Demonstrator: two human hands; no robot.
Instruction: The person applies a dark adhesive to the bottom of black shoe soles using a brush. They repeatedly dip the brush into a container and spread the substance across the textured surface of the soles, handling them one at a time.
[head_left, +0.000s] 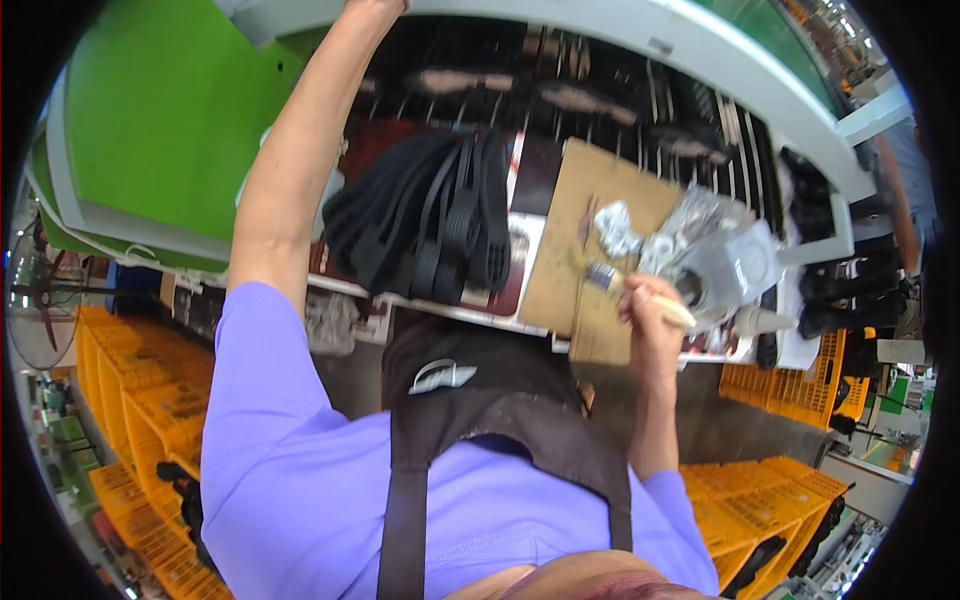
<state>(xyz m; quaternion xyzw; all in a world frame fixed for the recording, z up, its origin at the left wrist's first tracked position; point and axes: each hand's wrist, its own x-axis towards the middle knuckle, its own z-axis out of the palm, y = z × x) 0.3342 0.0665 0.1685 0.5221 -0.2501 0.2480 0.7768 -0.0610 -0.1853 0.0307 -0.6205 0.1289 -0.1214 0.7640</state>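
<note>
My right hand [652, 318] is closed around the pale handle of a paintbrush [607, 278]. The brush points left, its bristles over a brown cardboard sheet [560, 240] on the worktable. My left arm stretches far forward, and my left hand [378, 5] is almost wholly cut off by the top edge, fingers hidden. Between my arms lies a fanned bundle of black ridged strips [430, 215], which look like rubber soles. Crumpled white paper [617, 228] sits on the cardboard. Beside my right hand are a translucent plastic jug [735, 262] on its side and a nozzle bottle [763, 322].
A large green panel [150, 120] stands at the left. Dark, shiny pieces [480, 60] lie in rows at the back, under a pale frame bar [600, 32]. Orange crates [150, 390] stand on both sides behind me. A fan [42, 298] is at far left; another person's arm [897, 195] shows at right.
</note>
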